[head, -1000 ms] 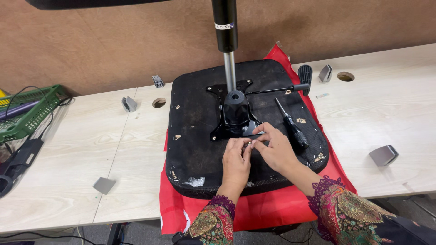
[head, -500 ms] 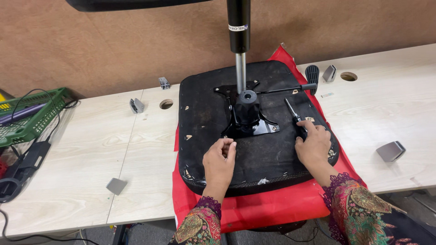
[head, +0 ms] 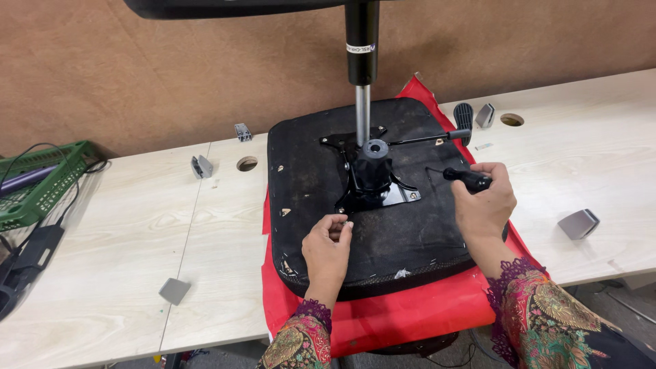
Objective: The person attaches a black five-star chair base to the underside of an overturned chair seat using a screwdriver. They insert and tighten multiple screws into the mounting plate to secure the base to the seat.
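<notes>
Head view: upturned black seat base [head: 383, 225] lies on a red cloth [head: 410, 314] on the pale wood surface [head: 123, 260], w/ a black metal mechanism plate [head: 372, 188] bolted at its centre and a gas-lift column [head: 362, 89] rising straight up from the plate. Right hand [head: 484, 203], just right of the plate, has its grip clamped on a black-handled screwdriver [head: 465, 179], shaft pointing left toward the plate. Left hand [head: 328, 247], just in front of the plate, fingers curled together in a pinch; whether sth small sits in that pinch, can't tell. To do this step well, I'd judge: keep the driver tip square in the screw head, press down before turning, and steady the seat w/ the left hand so the base doesn't slide on the cloth. Labels: a small white band label [head: 361, 48] wraps the black upper column, above the plate; no packages or signs seen.
</notes>
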